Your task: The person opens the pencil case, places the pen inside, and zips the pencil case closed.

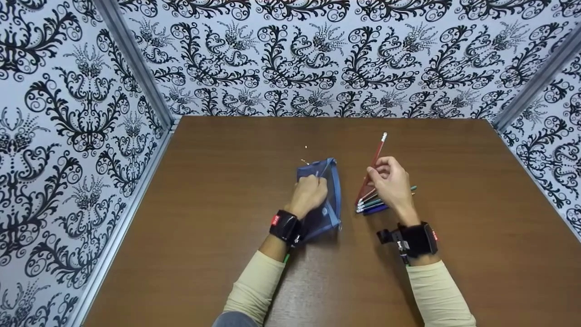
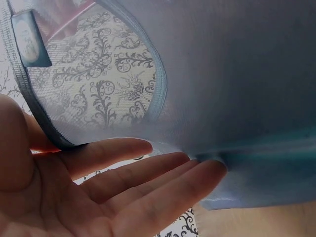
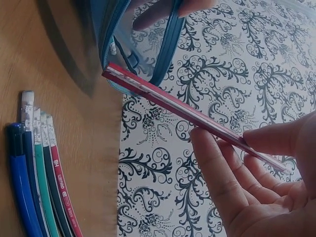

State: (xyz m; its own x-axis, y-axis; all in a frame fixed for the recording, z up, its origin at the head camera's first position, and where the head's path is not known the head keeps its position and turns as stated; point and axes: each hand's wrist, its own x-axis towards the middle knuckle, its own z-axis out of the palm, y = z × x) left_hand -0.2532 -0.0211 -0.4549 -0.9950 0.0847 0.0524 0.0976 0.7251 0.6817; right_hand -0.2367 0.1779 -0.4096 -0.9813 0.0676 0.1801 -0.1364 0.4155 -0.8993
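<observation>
In the head view my left hand (image 1: 309,194) grips a blue mesh zip pouch (image 1: 317,223) near the middle of the table. The left wrist view shows the thumb and index finger pinching the pouch's dark edge, the other fingers (image 2: 153,212) along the mesh. My right hand (image 1: 394,184) pinches a red pencil (image 1: 378,152) between thumb and fingertips, its white-tipped end pointing up and away. In the right wrist view the pencil's red end (image 3: 116,72) overlaps the pouch's gaping zip opening (image 3: 173,44).
Beneath my right hand lie several pencils (image 3: 42,182), white ends aligned, beside a blue pen (image 3: 22,182). A small pale bit (image 1: 306,146) lies beyond the pouch. Patterned wall panels (image 1: 290,68) stand behind and at both sides of the wooden table (image 1: 204,204).
</observation>
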